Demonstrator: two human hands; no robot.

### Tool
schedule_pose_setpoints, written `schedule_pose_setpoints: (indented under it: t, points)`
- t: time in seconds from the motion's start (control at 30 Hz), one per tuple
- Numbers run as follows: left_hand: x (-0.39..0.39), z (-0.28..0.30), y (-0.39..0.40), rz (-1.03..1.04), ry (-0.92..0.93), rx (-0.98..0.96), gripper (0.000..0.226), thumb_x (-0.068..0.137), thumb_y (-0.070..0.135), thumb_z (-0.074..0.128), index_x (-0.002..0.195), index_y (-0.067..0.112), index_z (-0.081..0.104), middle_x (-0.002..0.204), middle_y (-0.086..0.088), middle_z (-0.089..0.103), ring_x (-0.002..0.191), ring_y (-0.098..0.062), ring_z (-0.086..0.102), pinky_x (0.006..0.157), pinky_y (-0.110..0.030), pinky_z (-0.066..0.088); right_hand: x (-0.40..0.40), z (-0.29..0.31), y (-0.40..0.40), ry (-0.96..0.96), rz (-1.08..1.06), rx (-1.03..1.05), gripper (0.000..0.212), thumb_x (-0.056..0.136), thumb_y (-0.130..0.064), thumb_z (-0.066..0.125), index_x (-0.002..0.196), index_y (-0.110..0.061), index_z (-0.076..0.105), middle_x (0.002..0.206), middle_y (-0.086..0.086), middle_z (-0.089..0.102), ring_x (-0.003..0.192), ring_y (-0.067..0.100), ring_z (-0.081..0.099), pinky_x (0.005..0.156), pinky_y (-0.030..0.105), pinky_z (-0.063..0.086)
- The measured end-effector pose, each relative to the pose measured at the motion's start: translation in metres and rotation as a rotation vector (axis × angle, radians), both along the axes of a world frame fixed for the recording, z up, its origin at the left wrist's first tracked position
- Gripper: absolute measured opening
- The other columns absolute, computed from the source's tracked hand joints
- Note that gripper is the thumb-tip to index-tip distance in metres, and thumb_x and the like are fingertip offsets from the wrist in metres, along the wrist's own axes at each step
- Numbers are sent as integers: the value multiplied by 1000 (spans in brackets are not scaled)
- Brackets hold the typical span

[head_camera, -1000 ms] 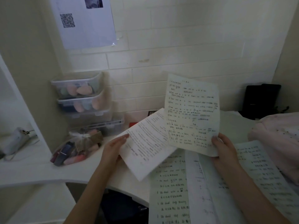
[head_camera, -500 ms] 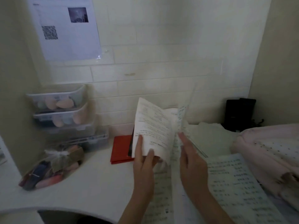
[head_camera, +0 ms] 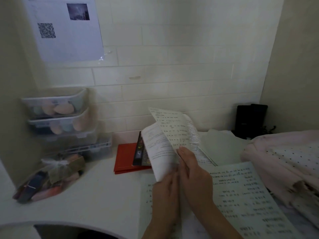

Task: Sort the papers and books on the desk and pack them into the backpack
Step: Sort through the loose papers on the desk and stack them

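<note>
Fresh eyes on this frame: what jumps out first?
The two hands, left hand and right hand, meet at centre and hold printed sheets upright above the desk. Behind them a red folder lies flat with a dark book on it. At far left stand stacked clear bins, and at right lies a pink dotted backpack.

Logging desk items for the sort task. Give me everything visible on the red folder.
The red folder is thin, flat and rectangular, card or plastic by its look, matte and plain. It lies closed on the white desk near the wall, right of the clear storage boxes. A dark-covered book lies across its right part, and the held papers hide its right edge. Its near edge shows two layers. No hand touches it.
</note>
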State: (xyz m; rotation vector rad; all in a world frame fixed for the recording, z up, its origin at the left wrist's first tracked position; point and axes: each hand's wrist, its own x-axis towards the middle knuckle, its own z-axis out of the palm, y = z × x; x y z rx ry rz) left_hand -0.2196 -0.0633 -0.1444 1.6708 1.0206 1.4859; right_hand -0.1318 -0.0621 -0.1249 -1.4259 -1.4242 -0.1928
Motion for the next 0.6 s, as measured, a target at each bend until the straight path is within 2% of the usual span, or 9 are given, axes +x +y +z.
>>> schedule_pose_setpoints:
  t: [0.1, 0.2, 0.27, 0.33, 0.37, 0.4, 0.43, 0.5, 0.6]
  points:
    - [6, -4, -3, -122, 99, 19, 41, 94, 27, 46, 93, 67, 57, 87, 29, 68, 81, 5, 65, 72, -23, 55, 2, 3, -3, 109, 65, -4, 29, 92, -38, 52, 117, -26, 63, 94, -12, 70, 75, 2, 65, 69, 7, 47]
    - [7, -15, 2, -213, 204, 94, 28, 84, 31, 50, 97, 50, 65, 81, 27, 64, 84, 14, 59, 73, -15, 51, -3, 11, -6, 149, 119, -51, 21, 90, -33, 58, 109, -29, 64, 94, -16, 68, 84, -3, 62, 75, 11, 49]
    - [12, -13, 9, -183, 318, 220, 46, 90, 15, 53, 101, 59, 60, 91, 42, 59, 93, 27, 49, 87, -3, 41, -7, 17, -9, 174, 179, -137, 36, 88, -42, 57, 122, -31, 57, 108, -20, 61, 94, -7, 57, 86, 14, 48]
    - [10, -16, 6, -222, -164, 134, 40, 94, 18, 56, 129, 37, 53, 127, 21, 57, 115, 11, 50, 104, -7, 29, -11, 16, -10, 189, 223, -236, 56, 84, -47, 60, 136, -34, 42, 119, -22, 50, 106, -4, 51, 94, 15, 43]
    - [6, -12, 9, -363, -346, -112, 58, 82, 20, 73, 133, 17, 47, 125, -2, 62, 113, 0, 58, 98, -9, 38, -13, 14, -11, 183, 226, -265, 61, 85, -44, 62, 139, -36, 36, 122, -20, 48, 108, 0, 50, 95, 18, 43]
    - [4, -13, 14, -358, -322, -280, 80, 60, 19, 89, 127, 8, 46, 107, -12, 67, 97, -6, 66, 79, -6, 47, -15, 13, -11, 181, 220, -272, 61, 87, -38, 61, 141, -38, 32, 123, -16, 50, 107, 4, 52, 94, 22, 45]
    - [7, -12, 11, -282, -56, -208, 79, 55, 6, 89, 122, 3, 48, 95, -7, 63, 85, -5, 67, 64, -2, 45, -15, 12, -11, 190, 205, -255, 59, 90, -28, 58, 141, -39, 30, 121, -10, 55, 102, 8, 56, 91, 25, 48]
    - [6, -14, -5, -235, 387, 8, 41, 87, -5, 59, 126, 2, 48, 98, 9, 51, 92, 3, 60, 66, 3, 39, -14, 10, -8, 246, 162, -202, 56, 93, -10, 49, 140, -37, 34, 114, -1, 62, 92, 11, 60, 84, 28, 52]
    - [8, -7, -1, -99, 102, 22, 34, 89, -9, 47, 108, 7, 69, 98, 25, 66, 90, 9, 64, 75, -6, 48, -6, 9, -5, 300, 108, -135, 59, 90, 3, 43, 138, -31, 42, 117, -1, 62, 95, 11, 60, 87, 28, 52]
